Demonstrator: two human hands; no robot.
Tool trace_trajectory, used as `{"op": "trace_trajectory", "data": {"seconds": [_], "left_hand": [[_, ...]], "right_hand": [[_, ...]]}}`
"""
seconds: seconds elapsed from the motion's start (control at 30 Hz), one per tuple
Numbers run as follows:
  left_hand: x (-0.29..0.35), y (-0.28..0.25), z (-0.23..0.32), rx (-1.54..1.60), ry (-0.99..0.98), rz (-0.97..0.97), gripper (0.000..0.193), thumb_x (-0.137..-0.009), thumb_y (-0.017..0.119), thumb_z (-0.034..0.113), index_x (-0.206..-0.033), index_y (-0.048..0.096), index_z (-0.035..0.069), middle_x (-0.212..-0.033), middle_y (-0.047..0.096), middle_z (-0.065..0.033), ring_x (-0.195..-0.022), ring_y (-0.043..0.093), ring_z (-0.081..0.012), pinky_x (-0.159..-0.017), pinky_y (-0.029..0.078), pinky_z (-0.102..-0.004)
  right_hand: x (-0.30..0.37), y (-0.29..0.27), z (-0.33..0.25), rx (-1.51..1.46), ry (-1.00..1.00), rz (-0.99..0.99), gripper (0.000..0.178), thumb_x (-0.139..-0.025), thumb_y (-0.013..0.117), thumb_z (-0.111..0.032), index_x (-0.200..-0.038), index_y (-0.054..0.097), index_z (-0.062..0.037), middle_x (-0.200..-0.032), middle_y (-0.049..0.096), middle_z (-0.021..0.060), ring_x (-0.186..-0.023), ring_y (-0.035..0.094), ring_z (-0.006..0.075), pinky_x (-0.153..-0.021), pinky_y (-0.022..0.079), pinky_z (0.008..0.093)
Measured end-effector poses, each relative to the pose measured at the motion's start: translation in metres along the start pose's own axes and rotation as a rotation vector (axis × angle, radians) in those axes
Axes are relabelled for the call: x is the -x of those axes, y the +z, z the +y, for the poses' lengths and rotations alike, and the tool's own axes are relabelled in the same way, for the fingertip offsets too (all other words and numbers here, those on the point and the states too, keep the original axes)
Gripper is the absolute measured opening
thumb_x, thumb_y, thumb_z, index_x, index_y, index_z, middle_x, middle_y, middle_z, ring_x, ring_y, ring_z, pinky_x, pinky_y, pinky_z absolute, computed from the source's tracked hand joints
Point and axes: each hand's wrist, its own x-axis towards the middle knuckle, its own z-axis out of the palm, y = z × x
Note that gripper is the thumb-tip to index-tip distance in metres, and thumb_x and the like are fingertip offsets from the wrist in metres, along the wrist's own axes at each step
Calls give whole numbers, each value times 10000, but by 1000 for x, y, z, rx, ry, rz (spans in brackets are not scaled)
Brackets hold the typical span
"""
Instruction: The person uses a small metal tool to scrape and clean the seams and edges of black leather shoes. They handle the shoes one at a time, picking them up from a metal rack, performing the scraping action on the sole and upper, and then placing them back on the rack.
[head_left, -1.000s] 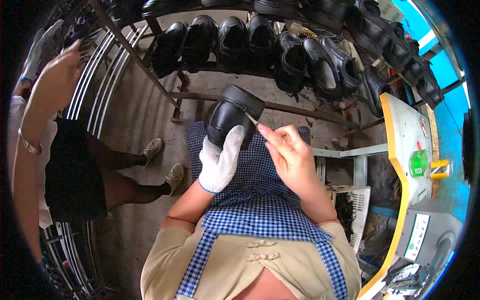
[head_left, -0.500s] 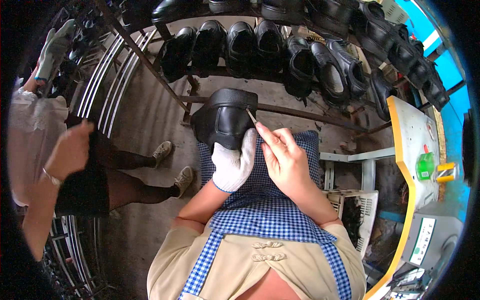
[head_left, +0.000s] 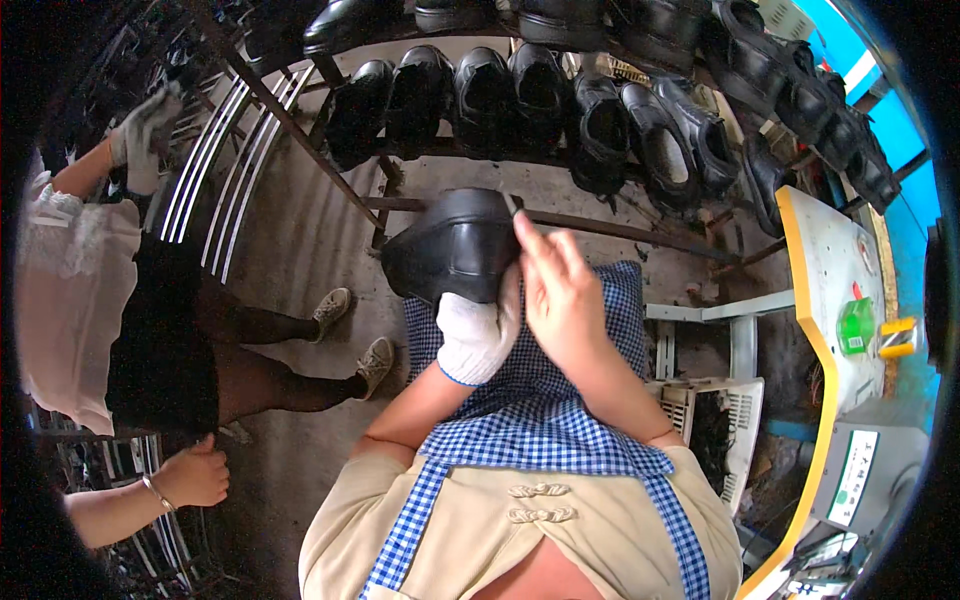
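Over my lap I hold a black leather shoe (head_left: 470,240), slightly blurred, with its toe end hard to tell from its heel. My left hand (head_left: 476,335), in a white knit glove, is closed on its near side; some of the fingers are hidden behind or inside the shoe. Bare and smeared by motion, my right hand (head_left: 560,290) is at the shoe's right edge. It pinches a slim pointed tool (head_left: 511,203), whose tip meets the shoe's upper right rim. Most of the tool is hidden by the fingers.
Racks of black shoes (head_left: 535,90) run across the far side. At the right stand a yellow-edged white table (head_left: 800,240), a green container (head_left: 855,325) and a white crate (head_left: 742,430). On the left, a co-worker (head_left: 85,300) stands near metal rails (head_left: 210,150).
My right hand has moved up slightly along the shoe's right edge with the tool. The shoe has shifted slightly down. The co-worker's bare hand has dropped lower and the gloved hand has moved right.
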Motion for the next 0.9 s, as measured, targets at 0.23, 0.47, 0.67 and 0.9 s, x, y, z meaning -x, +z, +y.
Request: {"op": "trace_trajectory", "data": {"seconds": [0.23, 0.47, 0.67, 0.9], "left_hand": [[-9, -23, 13, 281, -157, -138, 367, -886, 644, 38, -1243, 571, 1, -1075, 684, -168, -968, 683, -243, -866, 518, -321], [-6, -28, 19, 292, -160, -216, 367, -888, 644, 19, -1244, 564, -21, -1089, 676, -168, -976, 676, -227, -870, 521, -315], [-17, -28, 26, 423, -83, -279, 305, -881, 634, -11, -1184, 598, -24, -1037, 682, -161, -954, 675, -230, -847, 528, -317], [-18, -35, 25, 377, -173, -300, 247, -898, 625, 54, -1143, 627, 23, -1016, 686, -116, -907, 662, -217, -829, 521, -326]], "right_hand": [[-22, -29, 8, -217, 41, -6, 306, -892, 649, -101, -1184, 606, -21, -794, 615, 128, -654, 631, 241, -584, 504, 348], [-26, -39, 20, -140, -121, -42, 370, -768, 735, -16, -1117, 687, -130, -798, 616, 60, -623, 630, 199, -543, 499, 312], [-39, -52, 27, 153, -521, -57, 269, -755, 717, -101, -1022, 683, -105, -966, 625, 39, -695, 655, 192, -575, 541, 310], [-31, -31, 54, -446, -95, -135, 79, -937, 559, -72, -1005, 519, -66, -920, 538, 31, -601, 530, 104, -509, 449, 255]]}}
